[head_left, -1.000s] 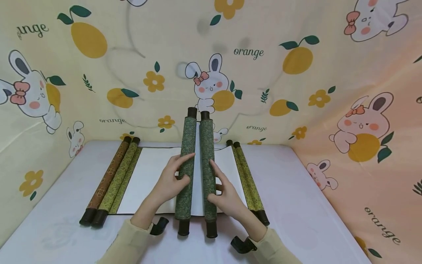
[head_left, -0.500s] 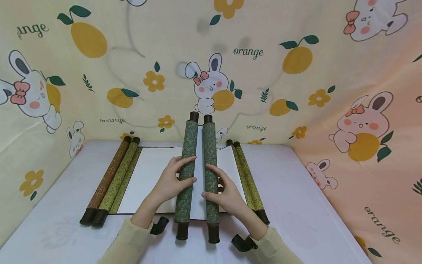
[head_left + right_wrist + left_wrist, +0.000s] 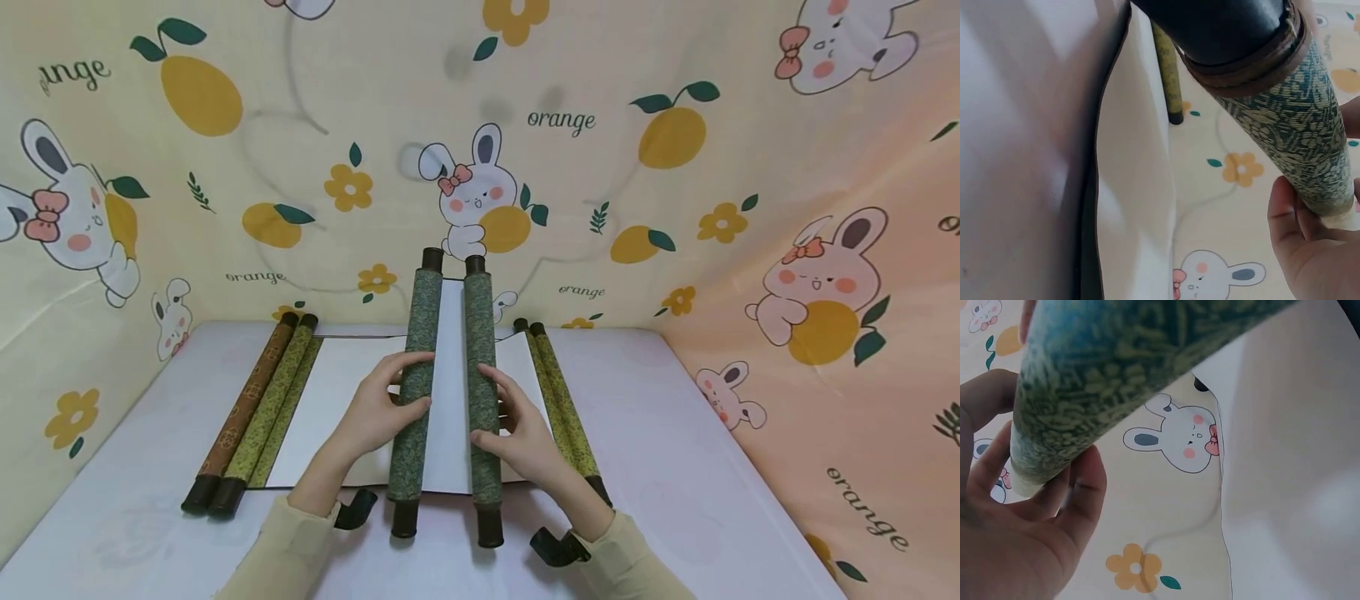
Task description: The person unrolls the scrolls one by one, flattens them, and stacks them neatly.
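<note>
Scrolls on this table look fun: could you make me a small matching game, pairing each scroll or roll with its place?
Things:
1. dark green scroll
2. brown roll
3. opened yellow-green scroll
4. white sheet

Places:
A. far left on the table
B. flat under the hands
C. rolled end lies right of the right hand
D. held by both hands, left hand on its left roller

Pairs: 1-D, 2-A, 3-C, 4-B

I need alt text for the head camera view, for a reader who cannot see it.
Two hands, left hand and right hand, each grip one roller of a dark green scroll partly unrolled above a white table; another opened scroll lies beneath.
</note>
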`<state>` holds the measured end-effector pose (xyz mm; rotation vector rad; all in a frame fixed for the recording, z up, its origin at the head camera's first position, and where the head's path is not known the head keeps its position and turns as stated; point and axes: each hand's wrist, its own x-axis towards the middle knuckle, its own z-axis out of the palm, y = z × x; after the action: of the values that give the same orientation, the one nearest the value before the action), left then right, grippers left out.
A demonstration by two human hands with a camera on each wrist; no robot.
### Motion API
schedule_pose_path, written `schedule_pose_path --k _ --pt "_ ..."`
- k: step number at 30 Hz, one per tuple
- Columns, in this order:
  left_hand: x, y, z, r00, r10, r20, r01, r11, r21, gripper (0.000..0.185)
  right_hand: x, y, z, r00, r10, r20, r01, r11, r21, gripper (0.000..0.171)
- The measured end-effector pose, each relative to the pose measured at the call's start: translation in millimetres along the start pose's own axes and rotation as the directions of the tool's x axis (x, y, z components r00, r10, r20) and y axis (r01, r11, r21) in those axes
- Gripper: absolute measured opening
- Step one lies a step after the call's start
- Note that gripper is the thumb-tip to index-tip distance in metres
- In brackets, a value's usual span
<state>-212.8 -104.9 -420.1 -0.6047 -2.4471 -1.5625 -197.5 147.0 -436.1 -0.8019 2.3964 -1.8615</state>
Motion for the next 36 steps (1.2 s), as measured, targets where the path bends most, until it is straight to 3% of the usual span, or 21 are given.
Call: schedule_pose_path --k 10,22,31,36 --pt "-0.2 0.1 -8.9 1.0 0.026 -0.009 -0.026 0.999 -0.021 0.063 0 0 -6 1.0 -0.004 -0.004 0.004 0.999 0.045 0.085" --pt "0.0 -0.2 -12.7 0.999 -0.033 0.006 0.033 0.999 -0.027 0.068 2 -1 -12 0.991 0.124 -0.041 -0.117 0.982 0.147 0.086" --pt "0.5 -0.5 -11.8 0.997 -0.072 0.018 0.072 0.997 -0.007 0.066 3 3 -9 0.983 0.178 -0.053 -0.172 0.979 0.106 0.083" --pt "1.4 -3.6 -11.7 0.996 -0.084 0.013 0.084 0.996 0.003 0.069 4 2 -10 0.983 0.166 -0.078 -0.155 0.98 0.123 0.085"
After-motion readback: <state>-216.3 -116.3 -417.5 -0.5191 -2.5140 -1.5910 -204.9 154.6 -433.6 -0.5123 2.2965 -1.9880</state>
